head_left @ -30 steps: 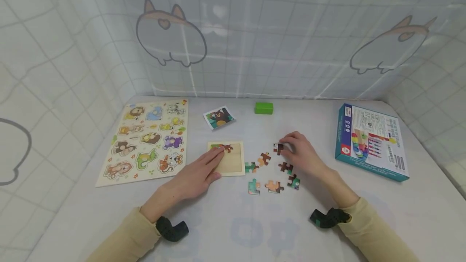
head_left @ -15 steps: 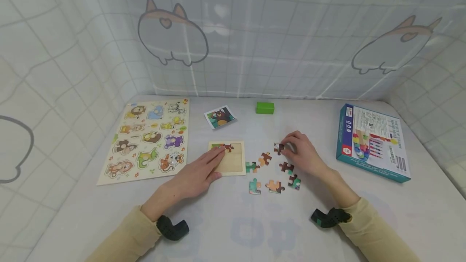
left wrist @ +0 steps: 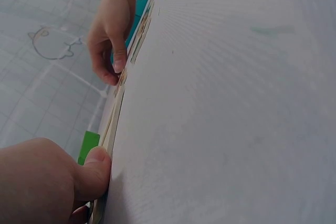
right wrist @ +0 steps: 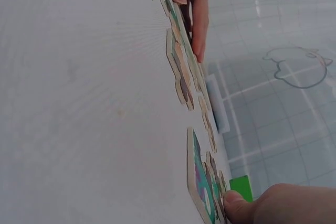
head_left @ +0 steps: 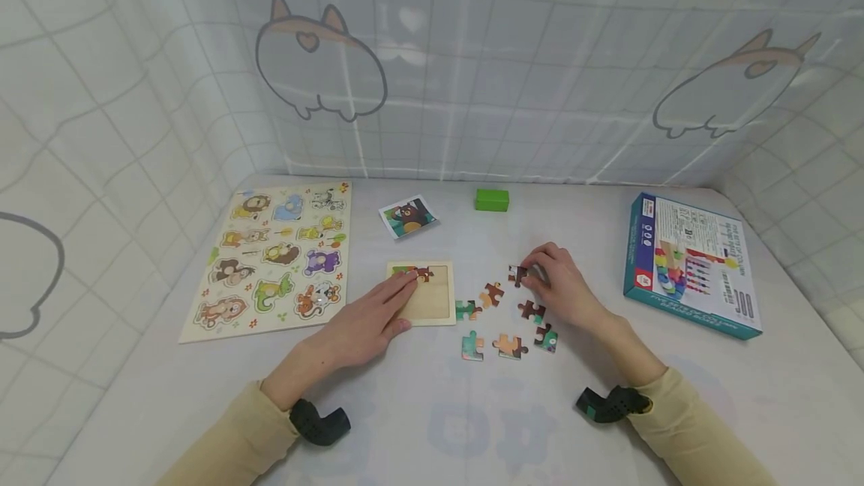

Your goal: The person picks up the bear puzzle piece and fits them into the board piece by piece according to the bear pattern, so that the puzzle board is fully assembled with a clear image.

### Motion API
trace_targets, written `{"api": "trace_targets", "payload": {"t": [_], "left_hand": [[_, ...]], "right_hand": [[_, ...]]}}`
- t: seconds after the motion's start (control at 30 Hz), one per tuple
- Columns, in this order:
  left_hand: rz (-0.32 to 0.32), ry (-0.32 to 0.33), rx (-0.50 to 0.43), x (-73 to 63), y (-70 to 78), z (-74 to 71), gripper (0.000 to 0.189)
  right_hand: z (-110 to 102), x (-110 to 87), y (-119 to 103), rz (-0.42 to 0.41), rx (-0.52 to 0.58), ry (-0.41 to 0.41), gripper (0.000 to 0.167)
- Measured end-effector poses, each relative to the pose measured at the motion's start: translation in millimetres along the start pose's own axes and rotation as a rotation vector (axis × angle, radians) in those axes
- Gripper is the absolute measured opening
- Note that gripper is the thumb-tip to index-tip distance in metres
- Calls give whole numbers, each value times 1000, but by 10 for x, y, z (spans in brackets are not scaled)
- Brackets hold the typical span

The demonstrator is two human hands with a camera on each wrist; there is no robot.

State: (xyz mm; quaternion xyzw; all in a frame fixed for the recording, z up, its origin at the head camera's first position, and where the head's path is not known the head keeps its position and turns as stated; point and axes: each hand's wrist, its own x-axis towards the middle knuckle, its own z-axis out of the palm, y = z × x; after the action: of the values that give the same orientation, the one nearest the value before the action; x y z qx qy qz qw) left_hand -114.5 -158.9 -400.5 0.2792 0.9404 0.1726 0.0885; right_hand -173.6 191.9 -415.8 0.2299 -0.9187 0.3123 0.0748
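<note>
My left hand (head_left: 364, 325) rests on a small square wooden puzzle tray (head_left: 440, 322), fingers extended over its left side and thumb at the near edge. Two joined-looking pieces, green and brown, lie in the tray's upper left; a brown puzzle piece (head_left: 425, 274) shows beside the fingertips. To the right, my right hand (head_left: 563, 291) pinches a dark brown and white puzzle piece (head_left: 517, 275) at the table. Several loose pieces lie between the hands, among them an orange-brown piece (head_left: 493, 294), a peach piece (head_left: 510, 346) and a teal piece (head_left: 472, 346).
A bear picture card (head_left: 409, 217) lies behind the tray, with a green block (head_left: 492, 200) to its right. On the left is a large animal puzzle board (head_left: 277, 268). A teal box (head_left: 695, 265) stands at right. Printed curtains enclose the table.
The view shifts slightly. Both hands stay in nearly the same places, the left on the tray and the right at the dark puzzle piece.
</note>
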Motion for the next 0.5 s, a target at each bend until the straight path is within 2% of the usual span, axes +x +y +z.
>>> {"api": "trace_targets", "payload": {"t": [0.3,0.5], "left_hand": [[-4,7,12,-7,2,-9,63],[-2,9,62,68,47,-31,65]], "right_hand": [[-23,13,-52,26,20,-34,19],[-13,38,-249,0,56,-46,20]]}}
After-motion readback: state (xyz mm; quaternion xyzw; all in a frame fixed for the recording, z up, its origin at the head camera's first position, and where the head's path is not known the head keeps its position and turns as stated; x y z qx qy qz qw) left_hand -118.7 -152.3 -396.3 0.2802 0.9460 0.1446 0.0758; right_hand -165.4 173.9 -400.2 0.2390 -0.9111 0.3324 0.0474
